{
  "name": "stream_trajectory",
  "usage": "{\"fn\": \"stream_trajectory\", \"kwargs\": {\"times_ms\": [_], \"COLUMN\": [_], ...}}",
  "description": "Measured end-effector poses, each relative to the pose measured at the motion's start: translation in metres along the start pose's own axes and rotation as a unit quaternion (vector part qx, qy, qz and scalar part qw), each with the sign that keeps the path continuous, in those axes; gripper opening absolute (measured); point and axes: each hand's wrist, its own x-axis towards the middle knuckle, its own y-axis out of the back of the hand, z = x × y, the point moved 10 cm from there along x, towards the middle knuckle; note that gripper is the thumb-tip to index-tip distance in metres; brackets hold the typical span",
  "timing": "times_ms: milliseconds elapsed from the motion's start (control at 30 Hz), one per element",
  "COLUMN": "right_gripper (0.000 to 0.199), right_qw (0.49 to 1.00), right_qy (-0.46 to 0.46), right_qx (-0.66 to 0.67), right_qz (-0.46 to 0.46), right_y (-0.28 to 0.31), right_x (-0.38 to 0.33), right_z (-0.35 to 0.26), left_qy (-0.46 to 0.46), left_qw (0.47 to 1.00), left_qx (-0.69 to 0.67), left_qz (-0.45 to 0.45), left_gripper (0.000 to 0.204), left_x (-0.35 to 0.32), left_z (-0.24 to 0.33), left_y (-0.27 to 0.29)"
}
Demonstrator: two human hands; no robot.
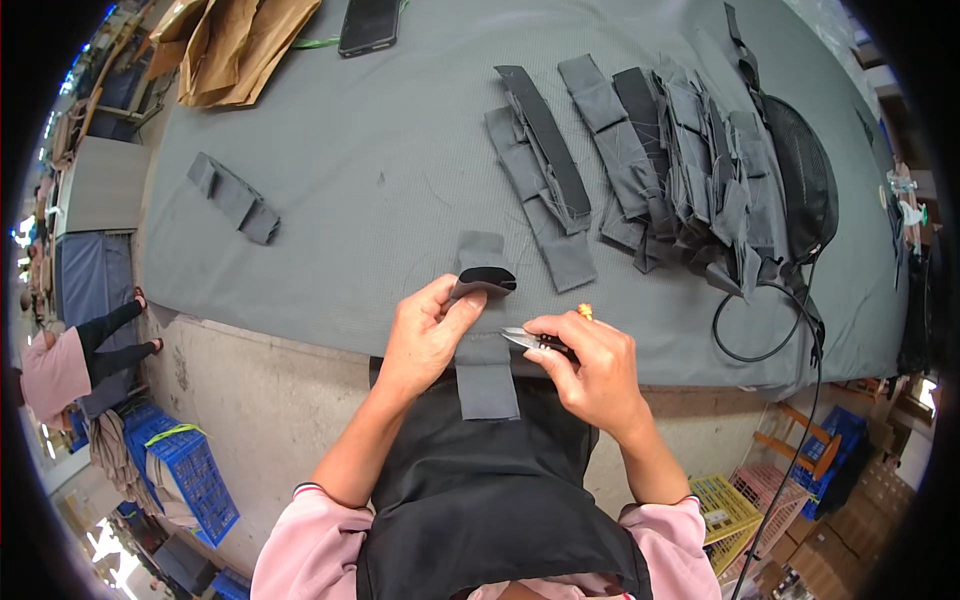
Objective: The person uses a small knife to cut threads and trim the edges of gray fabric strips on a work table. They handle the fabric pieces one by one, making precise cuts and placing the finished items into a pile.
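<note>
In the head view, my left hand (425, 335) pinches a folded grey fabric strip (487, 388) over the grey-covered worktop's (330, 200) near edge; my right hand (590, 365) grasps small silver-bladed snips (519, 338) beside it. This strip seems unfinished; whether the heaped dark-grey fabric pieces (690, 150), partly hidden by overlap, are done, I can't tell.

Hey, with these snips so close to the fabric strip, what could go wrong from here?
The snips in the right hand point toward the left hand, so a slip might nick a finger. Their tips sit at the gray strip, so they could snag or cut its fabric. The strip's lower end extends past the table edge and might drag it off if released.
</note>
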Motion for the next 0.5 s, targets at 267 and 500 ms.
{"fn": "stream_trajectory", "kwargs": {"times_ms": [267,500], "right_gripper": [0.012,0.016], "right_qw": [0.99,0.993], "right_qy": [-0.071,0.091], "right_qx": [0.108,-0.06], "right_qz": [0.058,0.051], "right_y": [0.001,-0.006], "right_x": [-0.008,-0.007], "right_z": [0.02,-0.023], "left_qy": [-0.006,0.026], "left_qw": [1.0,0.999], "left_qx": [-0.021,-0.025], "left_qz": [0.014,-0.014], "left_gripper": [0.018,0.02], "left_x": [0.002,0.003], "left_z": [0.005,-0.004], "left_y": [-0.002,0.0]}}
